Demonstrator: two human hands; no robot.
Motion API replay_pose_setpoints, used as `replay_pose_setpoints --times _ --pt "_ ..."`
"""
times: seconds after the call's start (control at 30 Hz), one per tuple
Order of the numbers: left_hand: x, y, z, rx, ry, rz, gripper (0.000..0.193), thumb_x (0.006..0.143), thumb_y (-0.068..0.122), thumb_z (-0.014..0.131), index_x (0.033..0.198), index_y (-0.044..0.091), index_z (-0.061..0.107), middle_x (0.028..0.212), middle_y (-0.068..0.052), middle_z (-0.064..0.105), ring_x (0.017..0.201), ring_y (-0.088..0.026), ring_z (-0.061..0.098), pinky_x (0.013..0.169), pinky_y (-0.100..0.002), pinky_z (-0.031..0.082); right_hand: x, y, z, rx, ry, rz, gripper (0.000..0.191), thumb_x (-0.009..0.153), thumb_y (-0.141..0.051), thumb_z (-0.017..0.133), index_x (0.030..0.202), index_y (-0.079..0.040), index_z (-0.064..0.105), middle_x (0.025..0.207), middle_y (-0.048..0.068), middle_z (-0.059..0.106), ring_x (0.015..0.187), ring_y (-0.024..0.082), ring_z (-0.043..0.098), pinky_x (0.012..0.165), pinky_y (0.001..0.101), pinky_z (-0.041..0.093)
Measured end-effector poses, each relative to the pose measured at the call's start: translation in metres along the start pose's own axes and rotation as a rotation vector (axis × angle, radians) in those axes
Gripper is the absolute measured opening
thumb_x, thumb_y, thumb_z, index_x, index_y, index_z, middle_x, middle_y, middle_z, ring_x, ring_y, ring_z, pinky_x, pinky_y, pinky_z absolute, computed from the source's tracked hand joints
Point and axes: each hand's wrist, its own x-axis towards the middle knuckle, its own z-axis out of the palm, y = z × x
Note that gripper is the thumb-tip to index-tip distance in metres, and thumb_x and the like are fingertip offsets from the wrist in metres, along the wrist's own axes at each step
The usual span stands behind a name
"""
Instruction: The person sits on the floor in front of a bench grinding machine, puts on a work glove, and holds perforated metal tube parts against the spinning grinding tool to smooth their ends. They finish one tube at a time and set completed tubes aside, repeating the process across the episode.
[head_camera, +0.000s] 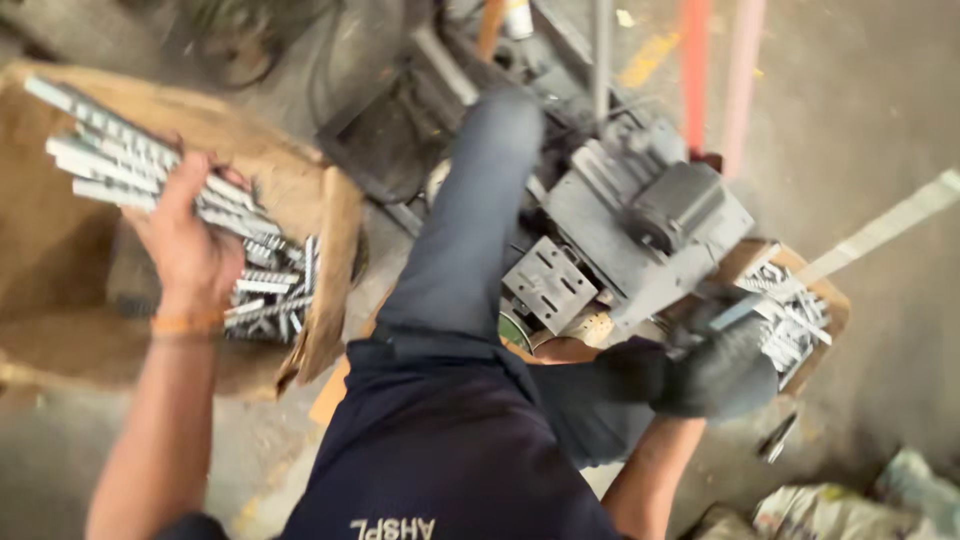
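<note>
My left hand (188, 243) grips a bundle of long flat metal strips (120, 160) over a brown sack (60, 230) on the left. More loose metal strips (270, 290) lie piled in the sack below the hand. My right hand (715, 372) wears a dark glove and is closed on a metal piece at the edge of a small cardboard box (825, 300) filled with similar metal parts (790, 320). My leg in grey trousers (470, 220) stretches forward between the two.
A grey metal press machine (640, 220) with a slotted plate (548, 283) stands in front of me. Red and pink poles (695, 70) rise behind it. Crumpled cloth (850, 505) lies at the lower right on the concrete floor.
</note>
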Motion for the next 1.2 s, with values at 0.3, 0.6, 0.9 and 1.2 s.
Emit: replay_pose_setpoints --times 0.3,0.6,0.9,1.2 --pt "-0.013 -0.108 0.217 -0.337 -0.396 -0.540 0.017 0.096 0.016 0.078 0.106 0.007 0.067 0.093 -0.005 0.069 0.086 -0.020 0.070 0.079 -0.039 0.060 -0.038 -0.041 0.040 0.899 -0.356 0.279 0.046 0.110 -0.046 0.046 0.122 -0.003 0.058 0.069 0.000 0.052 0.053 0.009 0.046 0.048 0.0226 0.036" --pt "-0.007 -0.167 0.331 -0.296 -0.643 -0.708 0.021 0.093 0.021 0.081 0.102 0.005 0.070 0.097 -0.008 0.072 0.089 -0.020 0.070 0.080 -0.038 0.058 -0.050 -0.047 0.027 0.851 -0.474 0.286 0.046 0.110 -0.042 0.049 0.127 0.000 0.054 0.066 -0.003 0.047 0.052 0.006 0.043 0.050 0.0234 0.038" --pt "0.056 -0.185 0.368 -0.202 -0.806 -0.741 0.018 0.094 0.013 0.082 0.103 0.002 0.072 0.096 -0.010 0.074 0.085 -0.020 0.070 0.076 -0.036 0.058 0.034 -0.061 0.083 0.770 -0.421 0.332 0.042 0.111 -0.040 0.052 0.126 -0.001 0.056 0.070 -0.004 0.048 0.056 0.006 0.043 0.052 0.0228 0.037" --pt "0.068 -0.220 0.344 0.097 -1.274 -0.418 0.023 0.093 0.003 0.084 0.111 0.002 0.070 0.099 -0.006 0.074 0.085 -0.016 0.073 0.074 -0.032 0.063 0.099 -0.079 0.141 0.831 -0.307 0.344 0.044 0.110 -0.045 0.046 0.130 -0.006 0.052 0.063 -0.004 0.044 0.048 0.006 0.041 0.046 0.0219 0.034"
